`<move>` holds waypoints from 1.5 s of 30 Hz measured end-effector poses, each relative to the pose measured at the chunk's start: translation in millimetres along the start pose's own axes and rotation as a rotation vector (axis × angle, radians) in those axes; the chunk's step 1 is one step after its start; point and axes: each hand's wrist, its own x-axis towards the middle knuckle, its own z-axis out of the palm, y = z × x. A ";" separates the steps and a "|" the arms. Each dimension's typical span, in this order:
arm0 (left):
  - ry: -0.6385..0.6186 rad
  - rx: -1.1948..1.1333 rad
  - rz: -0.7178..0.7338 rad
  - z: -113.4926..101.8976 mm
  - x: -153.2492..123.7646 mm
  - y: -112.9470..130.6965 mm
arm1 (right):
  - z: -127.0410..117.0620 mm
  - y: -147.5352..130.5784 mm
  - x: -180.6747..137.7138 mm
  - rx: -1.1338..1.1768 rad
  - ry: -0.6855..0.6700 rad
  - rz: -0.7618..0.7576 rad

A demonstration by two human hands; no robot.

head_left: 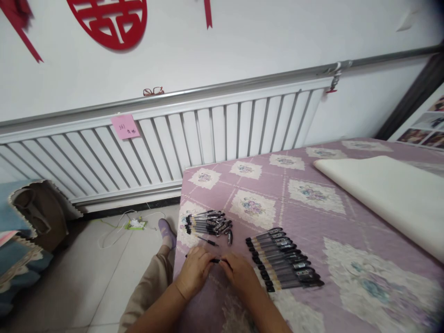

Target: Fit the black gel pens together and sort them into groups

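My left hand [197, 272] is closed around a pen [215, 261], whose dark end shows between my two hands. Pinched on that same end is my right hand [240, 273]; whether a cap sits between its fingers is hidden. Just beyond my hands lies a pile of uncapped pens [199, 225] with several loose black caps [222, 225] at its right side. A single pen [208, 241] and one cap [229, 237] lie nearest my fingers. To the right, capped clear-barrelled pens [282, 259] are laid side by side in a slanted row.
A purple flowered cloth [263, 182] covers the surface under my hands. A cream folded or rolled sheet [381, 194] lies at the right. Behind stands a white radiator [197, 132] with a pink note [125, 126]. On the floor left is a power strip [137, 224] with cables.
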 end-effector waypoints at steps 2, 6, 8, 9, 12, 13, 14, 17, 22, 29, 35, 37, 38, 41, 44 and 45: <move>-0.006 -0.003 -0.002 -0.5 0.2 0.2 | -0.6 -0.6 -0.7 0.015 0.021 0.007; -0.023 -0.010 -0.009 -1.6 0.6 0.7 | -0.7 -1.2 -1.5 -0.019 0.010 0.004; -0.019 -0.012 -0.009 -1.8 0.6 0.7 | -0.9 -1.4 -1.2 -0.034 0.001 0.001; -0.016 -0.015 -0.005 -1.8 0.5 0.6 | -1.0 -1.5 -1.1 -0.033 0.005 0.003; 0.004 -0.016 0.010 -1.0 0.1 0.0 | -1.3 -1.5 -1.0 -0.012 0.021 0.002; 0.012 -0.015 0.016 -0.6 -0.1 -0.2 | -1.2 -1.3 -1.1 -0.009 0.020 -0.002; 0.018 -0.014 0.020 -0.1 -0.1 -0.5 | -1.1 -1.1 -1.1 -0.012 0.015 -0.005; 0.013 -0.016 0.020 1.0 -0.1 -1.0 | -0.1 0.1 -1.2 -0.019 0.011 -0.006; 0.010 -0.001 0.016 1.0 0.2 -0.5 | 1.1 1.8 -0.7 -0.014 0.026 -0.010; 0.015 0.001 0.021 -0.3 1.1 0.5 | -1.0 0.2 -0.6 -0.021 0.027 -0.016; 0.003 -0.002 0.019 -0.4 1.7 0.0 | -1.5 -2.8 -0.8 -0.054 -0.004 -0.014; -0.008 -0.002 0.019 -0.5 1.5 0.0 | -0.5 -3.0 -0.9 -0.033 0.003 -0.027; -0.013 -0.001 0.018 -0.4 1.2 -0.1 | -0.1 -2.6 -0.9 -0.027 0.008 -0.030; -0.001 0.019 0.011 0.0 0.5 -0.4 | -1.5 1.4 -1.0 -0.015 0.019 -0.033; 0.014 0.057 -0.019 0.0 0.6 -0.1 | -8.1 7.6 -1.8 0.020 0.049 -0.023; 0.007 0.066 -0.029 -0.1 0.9 0.1 | -10.6 9.6 -2.2 0.034 0.062 -0.018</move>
